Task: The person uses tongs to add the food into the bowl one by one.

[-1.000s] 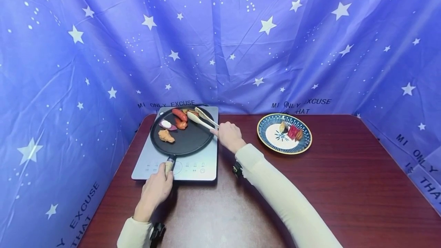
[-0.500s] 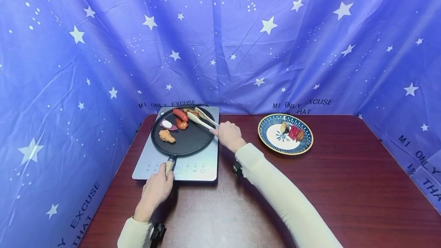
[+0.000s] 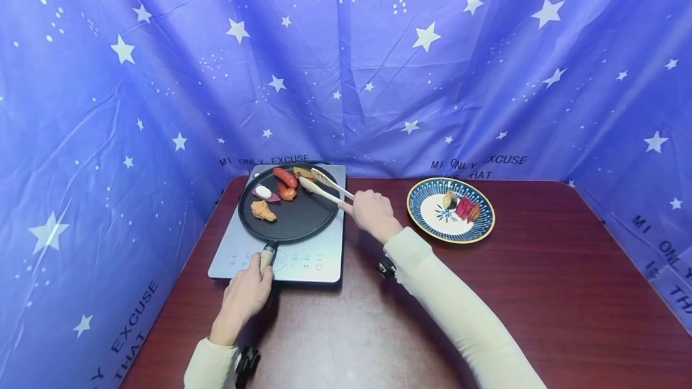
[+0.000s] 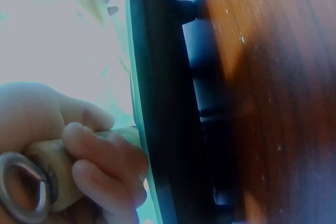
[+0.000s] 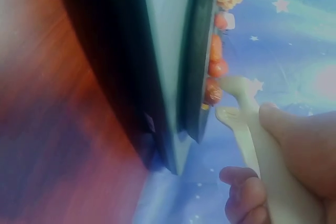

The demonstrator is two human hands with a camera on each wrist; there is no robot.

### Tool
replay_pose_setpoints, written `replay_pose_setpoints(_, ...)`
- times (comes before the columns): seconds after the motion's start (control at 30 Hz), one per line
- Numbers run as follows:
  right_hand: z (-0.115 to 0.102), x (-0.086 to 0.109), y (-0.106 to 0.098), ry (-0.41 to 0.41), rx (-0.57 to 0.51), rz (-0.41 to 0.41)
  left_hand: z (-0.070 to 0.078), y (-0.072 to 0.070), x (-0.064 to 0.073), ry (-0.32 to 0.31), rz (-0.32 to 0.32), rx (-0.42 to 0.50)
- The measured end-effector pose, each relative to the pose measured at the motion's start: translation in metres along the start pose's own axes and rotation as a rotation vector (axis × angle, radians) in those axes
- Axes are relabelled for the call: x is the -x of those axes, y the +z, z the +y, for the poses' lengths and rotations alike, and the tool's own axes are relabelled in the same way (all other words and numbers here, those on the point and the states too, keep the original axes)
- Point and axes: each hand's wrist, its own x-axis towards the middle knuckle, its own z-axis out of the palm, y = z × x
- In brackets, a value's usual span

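Observation:
My left hand (image 3: 245, 294) grips the wooden handle (image 3: 265, 260) of a black frying pan (image 3: 303, 218). In the left wrist view its fingers curl round that handle (image 4: 58, 169), beside a metal ring (image 4: 23, 184). With my right hand (image 3: 374, 212) I hold pale tongs (image 3: 326, 191), their tips over the pan's far right part, right at a brown and yellow food piece (image 3: 304, 172). The right wrist view has the tongs (image 5: 249, 114) slightly spread beside a brown piece (image 5: 212, 92). Also in the pan lie a red sausage (image 3: 285, 177), an orange-red piece (image 3: 286, 191), a purple-and-white piece (image 3: 263, 192) and a fried chicken piece (image 3: 263, 211).
The pan sits on a silver induction cooker (image 3: 227, 260) at the table's left. To the right, a blue-patterned plate (image 3: 432, 221) carries several food pieces, one dark red (image 3: 463, 208). A blue star-printed curtain (image 3: 346, 77) encloses the brown table (image 3: 551, 269).
My right hand and the tongs have shifted slightly right, the tips moving from beside the sausage toward the pan's right rim. My left hand stays on the pan handle.

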Motion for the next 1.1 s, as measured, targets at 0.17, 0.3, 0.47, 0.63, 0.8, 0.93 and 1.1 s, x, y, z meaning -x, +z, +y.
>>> replay_pose_setpoints(0.17,0.02,0.014,-0.014,-0.03,-0.005,0.041,0.0,0.0,0.0,-0.001,0.002,0.003)
replay_pose_setpoints(0.3,0.045,0.029,-0.024,-0.064,-0.007,0.089,0.0,-0.001,0.0,0.002,0.004,0.01)
replay_pose_setpoints(0.47,0.079,0.046,-0.032,-0.077,-0.012,0.153,-0.001,-0.001,0.0,-0.002,0.0,0.007)
replay_pose_setpoints(0.63,0.108,0.06,-0.04,-0.031,0.003,0.155,-0.002,-0.003,0.0,-0.002,0.0,0.0)
replay_pose_setpoints(0.8,0.134,0.073,-0.048,0.015,0.012,0.111,-0.002,-0.003,0.0,-0.002,-0.001,0.004)
replay_pose_setpoints(0.93,0.151,0.084,-0.051,0.044,0.007,0.09,-0.002,-0.002,0.0,0.005,0.009,0.007)
replay_pose_setpoints(1.1,0.172,0.098,-0.051,0.1,0.009,0.048,-0.001,-0.001,0.0,0.008,0.009,0.008)
